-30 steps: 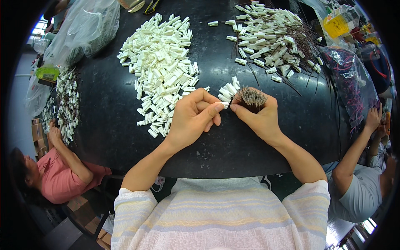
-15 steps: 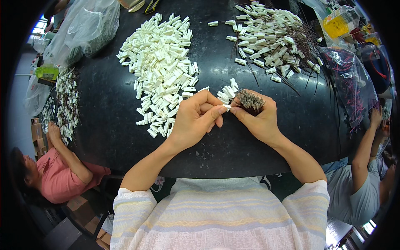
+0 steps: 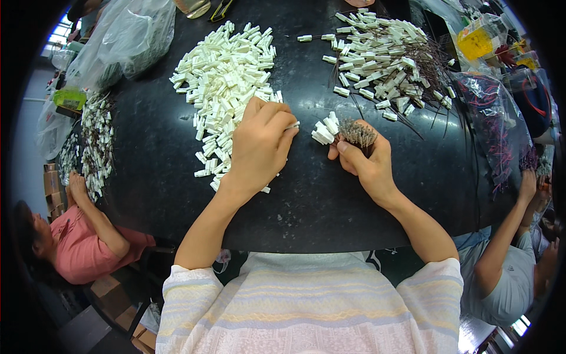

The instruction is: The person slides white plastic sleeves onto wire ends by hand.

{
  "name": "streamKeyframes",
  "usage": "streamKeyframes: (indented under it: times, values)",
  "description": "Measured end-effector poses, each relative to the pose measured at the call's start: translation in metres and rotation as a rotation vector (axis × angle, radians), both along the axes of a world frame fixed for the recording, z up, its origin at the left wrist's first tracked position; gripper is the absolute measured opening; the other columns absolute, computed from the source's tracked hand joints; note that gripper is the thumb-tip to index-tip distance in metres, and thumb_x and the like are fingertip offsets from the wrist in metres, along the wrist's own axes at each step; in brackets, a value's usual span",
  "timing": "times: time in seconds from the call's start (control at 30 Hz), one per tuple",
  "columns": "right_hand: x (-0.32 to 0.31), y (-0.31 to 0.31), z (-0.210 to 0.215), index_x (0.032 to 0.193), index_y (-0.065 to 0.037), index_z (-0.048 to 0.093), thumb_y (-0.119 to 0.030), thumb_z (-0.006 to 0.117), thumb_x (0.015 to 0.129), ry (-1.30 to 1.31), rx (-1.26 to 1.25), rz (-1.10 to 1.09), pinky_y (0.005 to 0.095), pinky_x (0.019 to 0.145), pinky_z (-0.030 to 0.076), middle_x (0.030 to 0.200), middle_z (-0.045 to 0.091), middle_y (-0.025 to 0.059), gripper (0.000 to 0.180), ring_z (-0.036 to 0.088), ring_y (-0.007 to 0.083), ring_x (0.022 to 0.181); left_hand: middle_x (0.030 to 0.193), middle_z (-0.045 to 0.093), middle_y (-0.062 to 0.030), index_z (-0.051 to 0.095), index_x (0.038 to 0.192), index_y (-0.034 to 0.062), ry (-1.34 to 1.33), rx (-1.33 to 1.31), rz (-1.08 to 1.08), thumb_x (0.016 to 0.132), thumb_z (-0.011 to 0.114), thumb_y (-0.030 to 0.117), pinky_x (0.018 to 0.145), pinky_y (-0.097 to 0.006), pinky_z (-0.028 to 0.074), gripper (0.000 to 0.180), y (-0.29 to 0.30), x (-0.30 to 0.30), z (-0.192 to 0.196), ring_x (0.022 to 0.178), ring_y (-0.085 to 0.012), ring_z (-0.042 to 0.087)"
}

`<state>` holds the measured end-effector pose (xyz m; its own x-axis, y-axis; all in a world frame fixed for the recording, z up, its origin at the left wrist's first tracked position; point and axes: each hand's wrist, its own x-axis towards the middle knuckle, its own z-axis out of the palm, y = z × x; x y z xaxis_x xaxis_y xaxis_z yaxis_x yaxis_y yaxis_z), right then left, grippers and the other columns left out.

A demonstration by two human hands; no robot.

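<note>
My left hand [image 3: 259, 144] is at the near right edge of a heap of loose white plastic connector housings [image 3: 224, 76]. Its fingers are closed, and a small white connector housing [image 3: 293, 125] pokes out at the fingertips. A little way to the right, my right hand [image 3: 368, 159] is closed round a bundle of thin brown wires [image 3: 358, 134] with their crimped metal ends up. Several white housings [image 3: 325, 128] fan out at the bundle's left side, seemingly fitted to wires in the same grip.
Far right on the black table [image 3: 306, 206] lies a pile of wired white connectors [image 3: 389, 65]. Plastic bags [image 3: 132, 41] lie at the far left, and a bag of red and pink wires [image 3: 492, 118] at the right. One co-worker [image 3: 88, 236] sits at each side.
My left hand has drawn away from the wire bundle, leftward to the heap, and its palm has turned down. The right hand keeps its grip on the bundle nearly in place.
</note>
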<state>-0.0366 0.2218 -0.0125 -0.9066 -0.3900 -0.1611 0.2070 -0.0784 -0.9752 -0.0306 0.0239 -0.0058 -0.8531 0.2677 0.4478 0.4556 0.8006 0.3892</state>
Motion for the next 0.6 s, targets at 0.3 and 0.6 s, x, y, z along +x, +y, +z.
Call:
streamKeyframes:
  times: [0.3, 0.6]
  values:
    - [0.002, 0.0, 0.001, 0.08, 0.0, 0.058, -0.006, 0.062, 0.077, 0.024, 0.071, -0.007, 0.0185, 0.057, 0.041, 0.07, 0.059, 0.0009, 0.008, 0.052, 0.0044, 0.065, 0.088, 0.064, -0.0141, 0.056, 0.095, -0.0009, -0.822, 1.353, -0.037, 0.083, 0.058, 0.006, 0.046, -0.016, 0.037, 0.014, 0.009, 0.012, 0.01, 0.06, -0.0059, 0.052]
    - [0.004, -0.005, -0.004, 0.079, -0.001, 0.058, -0.005, 0.063, 0.077, 0.089, 0.052, -0.018, 0.0169, 0.052, 0.036, 0.067, 0.055, -0.0034, 0.007, 0.047, 0.0016, 0.059, 0.089, 0.064, -0.0185, 0.05, 0.088, 0.0023, -0.81, 1.462, 0.009, 0.084, 0.058, 0.008, 0.038, -0.014, 0.031, 0.011, 0.01, 0.012, 0.004, 0.048, -0.0057, 0.049]
